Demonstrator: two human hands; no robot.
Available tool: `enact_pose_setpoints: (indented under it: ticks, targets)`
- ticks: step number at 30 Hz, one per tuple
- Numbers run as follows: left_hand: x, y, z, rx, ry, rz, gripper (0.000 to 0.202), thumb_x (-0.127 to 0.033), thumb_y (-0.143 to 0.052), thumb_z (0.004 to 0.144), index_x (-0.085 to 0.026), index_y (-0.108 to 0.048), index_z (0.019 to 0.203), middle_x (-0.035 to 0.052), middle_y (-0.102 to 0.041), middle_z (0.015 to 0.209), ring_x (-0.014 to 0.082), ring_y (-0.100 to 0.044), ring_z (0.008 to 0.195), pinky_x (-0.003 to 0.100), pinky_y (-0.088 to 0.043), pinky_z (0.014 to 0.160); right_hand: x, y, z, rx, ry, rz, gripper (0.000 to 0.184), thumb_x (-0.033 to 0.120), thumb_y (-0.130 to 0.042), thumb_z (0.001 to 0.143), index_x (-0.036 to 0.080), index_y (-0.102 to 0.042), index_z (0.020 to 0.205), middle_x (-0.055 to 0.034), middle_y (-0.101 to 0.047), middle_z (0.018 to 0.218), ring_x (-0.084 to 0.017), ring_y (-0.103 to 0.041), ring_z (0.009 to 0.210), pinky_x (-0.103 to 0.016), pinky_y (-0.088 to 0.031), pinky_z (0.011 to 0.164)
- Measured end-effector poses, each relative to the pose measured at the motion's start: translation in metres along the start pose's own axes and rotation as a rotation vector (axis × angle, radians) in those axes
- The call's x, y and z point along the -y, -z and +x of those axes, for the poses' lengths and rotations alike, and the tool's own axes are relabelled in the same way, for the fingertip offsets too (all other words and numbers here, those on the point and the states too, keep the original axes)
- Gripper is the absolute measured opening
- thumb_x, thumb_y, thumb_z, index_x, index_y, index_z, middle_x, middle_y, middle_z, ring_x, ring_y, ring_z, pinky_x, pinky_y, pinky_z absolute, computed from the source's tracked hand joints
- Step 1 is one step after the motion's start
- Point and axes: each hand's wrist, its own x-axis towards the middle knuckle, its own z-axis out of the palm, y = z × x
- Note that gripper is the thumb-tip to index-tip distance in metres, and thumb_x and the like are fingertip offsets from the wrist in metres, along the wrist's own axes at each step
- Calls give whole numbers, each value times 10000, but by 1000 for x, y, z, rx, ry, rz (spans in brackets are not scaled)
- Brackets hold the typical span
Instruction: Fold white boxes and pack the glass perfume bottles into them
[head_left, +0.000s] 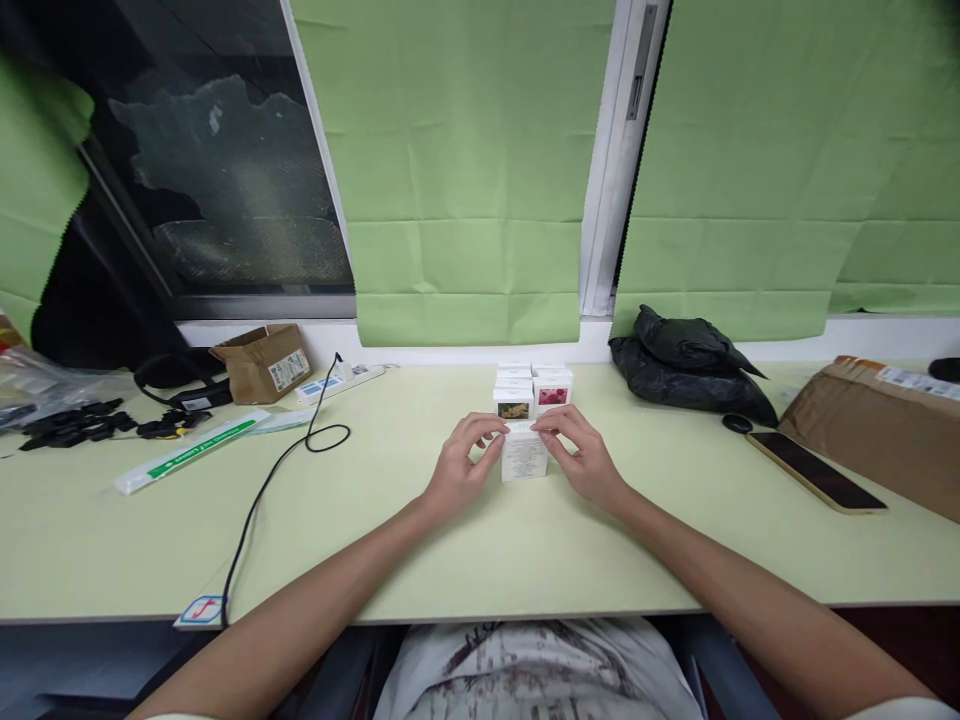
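Note:
A small white box [524, 457] with printed text stands upright on the pale green table [420, 540], in the middle. My left hand [461, 465] grips its left side and my right hand [581, 455] grips its right side, fingertips pinched at the top edge. Just behind it stand several similar small white boxes [534, 390] in two rows, one with a yellow picture, one with a pink picture.
A phone [814, 470] lies at the right beside a brown parcel [874, 425] and a black bag [686, 365]. At the left are a black cable [270, 480], a power strip [341, 382], a small cardboard box [262, 362], a long plastic sleeve [191, 452] and black parts [75, 422].

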Motion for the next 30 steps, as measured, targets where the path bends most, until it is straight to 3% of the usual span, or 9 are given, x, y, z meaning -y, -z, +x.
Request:
enact_pose_setpoints:
  ticks: [12, 15, 19, 25, 30]
  targets:
    - [0, 0, -2, 37, 8, 45, 165, -339, -600, 1048, -286, -713, 1156, 99, -641, 1313, 260, -603, 1251, 370, -586, 836, 0, -2, -3, -6, -13, -63, 199, 285, -528, 1059, 297, -707, 1146, -96, -600, 1176, -269, -618, 1137, -468, -542, 999]
    - [-2, 1, -2, 57, 16, 37, 179, -327, -598, 1048, -288, -703, 1187, 102, -622, 1301, 256, -599, 1249, 372, -578, 866, -2, -3, -5, -24, -65, -107, 199, 321, -565, 1040, 288, -688, 1193, -98, -569, 1167, -259, -623, 1057, -446, -565, 941]
    - [-7, 1, -4, 93, -2, -13, 233, -292, -500, 1084, -278, -658, 1255, 110, -620, 1274, 246, -608, 1220, 409, -553, 961, -6, -5, -7, -8, -145, -33, 312, 339, -576, 1031, 278, -587, 1337, -56, -646, 1041, -229, -654, 939, -424, -574, 921]
    - [0, -3, -9, 140, 60, -46, 338, -236, -440, 1092, -296, -499, 1419, 64, -692, 1138, 213, -670, 1087, 413, -549, 964, -2, -4, -7, 139, -155, 126, 402, 369, -495, 1074, 303, -512, 1470, -89, -690, 1309, -264, -663, 1200, -484, -542, 1061]
    - [4, -4, -9, 115, 50, 10, 421, -259, -592, 1035, -307, -481, 1439, 71, -671, 1195, 236, -648, 1131, 431, -535, 979, 2, -4, -6, 193, -152, 151, 483, 389, -704, 965, 291, -555, 1414, -90, -666, 1380, -291, -645, 1255, -465, -538, 1068]
